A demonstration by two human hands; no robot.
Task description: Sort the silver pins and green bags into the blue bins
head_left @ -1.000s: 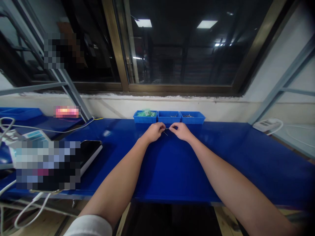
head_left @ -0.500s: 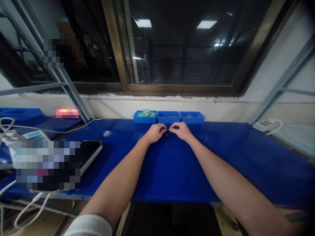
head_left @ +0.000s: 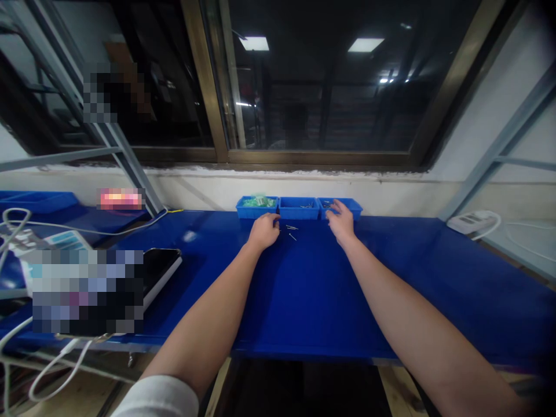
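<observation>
My right hand is at the front of the right blue bin, thumb and fingers apart, nothing visible between them. Small metal pieces lie inside that bin. Over the blue tabletop, my left hand has its fingers curled together; whatever they may hold is too small to make out. Between my hands lie several thin metal pins, like screws or nails. Thin metal pieces are also in the middle blue bin. Green plastic packets fill the left blue bin.
On the left are a dark phone-like device, partly blurred out, and white cables. A power strip sits at the right by a metal post. The window wall rises behind the bins.
My hands have parted from their meeting point. The right moved up and right to the right bin and spread its fingers; the left shifted slightly left. Thin pins now show on the table between them.
</observation>
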